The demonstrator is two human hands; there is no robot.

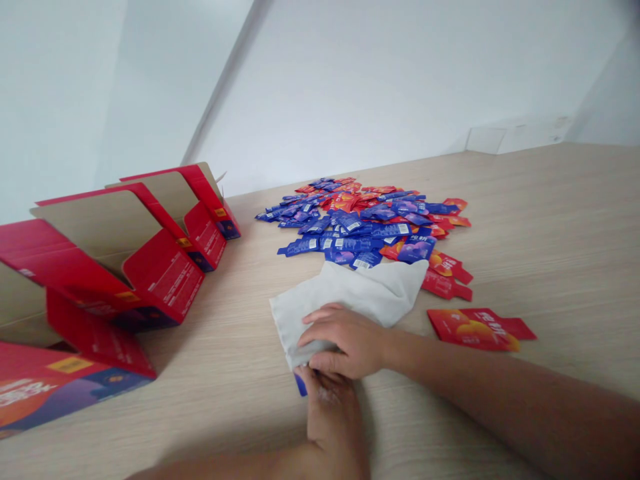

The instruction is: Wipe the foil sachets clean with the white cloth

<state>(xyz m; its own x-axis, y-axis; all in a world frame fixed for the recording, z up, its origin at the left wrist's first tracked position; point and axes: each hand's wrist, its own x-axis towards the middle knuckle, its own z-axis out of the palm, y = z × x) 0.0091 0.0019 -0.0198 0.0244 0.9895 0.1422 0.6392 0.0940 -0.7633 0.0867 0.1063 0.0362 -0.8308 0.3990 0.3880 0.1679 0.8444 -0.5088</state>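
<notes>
Two hands grip a white cloth pouch (350,290) just in front of a large heap of blue and red sachets (350,227), the right hand (345,340) curled over it, the left hand (333,407) pinching its lower edge beside a protruding blue sachet corner (301,385).

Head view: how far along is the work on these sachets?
Done: a few red sachets lie apart from the pile. In hand: the right hand and left hand hold a white cloth around a blue sachet. Remaining: the heap of blue and red sachets on the wooden table.
</notes>
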